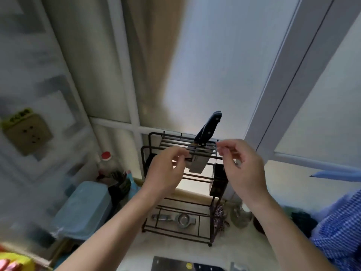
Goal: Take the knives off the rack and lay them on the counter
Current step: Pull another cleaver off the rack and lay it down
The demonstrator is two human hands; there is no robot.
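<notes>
A black wire rack (145,153) stands on the pale counter (240,249) against the window. One knife is stuck in its top slots, its black riveted handle (208,130) tilted up to the right and its steel blade (197,163) hanging below. My left hand (166,171) is at the rack's top front rail, fingertips pinched right beside the blade; blur hides whether they grip anything. My right hand (242,165) hovers at the rack's top right corner, fingers loosely curled and holding nothing. A cleaver (173,264) with a yellow sticker lies flat on the counter at the bottom edge.
A metal squeezer (182,220) lies on the rack's bottom shelf and a black holder (219,180) hangs on its right side. A blue lidded box (84,208) and a red-capped bottle (106,155) stand to the left. A glass jar (241,214) and blue striped cloth (340,231) are on the right.
</notes>
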